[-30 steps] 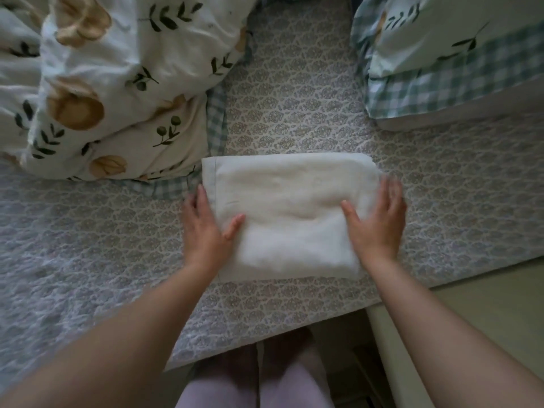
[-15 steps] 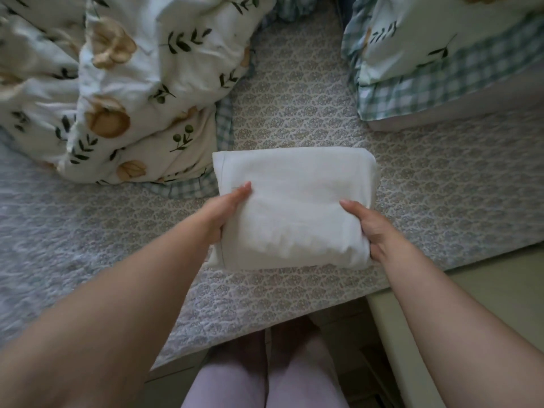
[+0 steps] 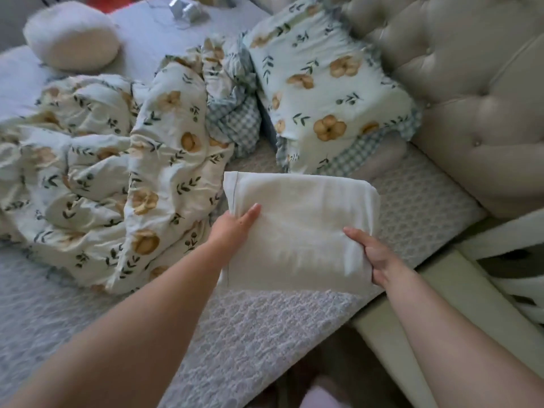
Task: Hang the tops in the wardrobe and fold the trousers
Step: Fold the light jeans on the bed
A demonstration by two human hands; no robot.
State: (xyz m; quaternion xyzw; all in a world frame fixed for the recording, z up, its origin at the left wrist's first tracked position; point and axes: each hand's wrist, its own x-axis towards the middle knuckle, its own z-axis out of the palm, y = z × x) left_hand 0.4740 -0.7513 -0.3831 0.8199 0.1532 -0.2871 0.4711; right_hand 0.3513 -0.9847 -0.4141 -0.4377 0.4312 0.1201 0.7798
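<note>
Between the two hands: the folded trousers (image 3: 300,231), a cream rectangular bundle held at both short edges. The left hand (image 3: 235,226) grasps the left edge, thumb on top, other fingers hidden under the cloth. The right hand (image 3: 372,256) grasps the near right corner the same way, thumb over the top. The bundle looks raised off the bed (image 3: 265,325); whether anything still touches underneath cannot be told.

Change: a second ago both palms lay flat on the bundle, pressing it to the bed. Half a second ago the thumbs had closed on its sides. Now it is up, and the view takes in more of the room. Reading: this pair's fold is finished, and the step in hand is carrying it off to be set down.

Beyond the left hand: a crumpled floral duvet (image 3: 117,187). Beyond the bundle: a floral pillow (image 3: 323,98). Past the right hand: a tufted headboard (image 3: 471,98). Far beyond the left hand: a round cushion (image 3: 70,39).
</note>
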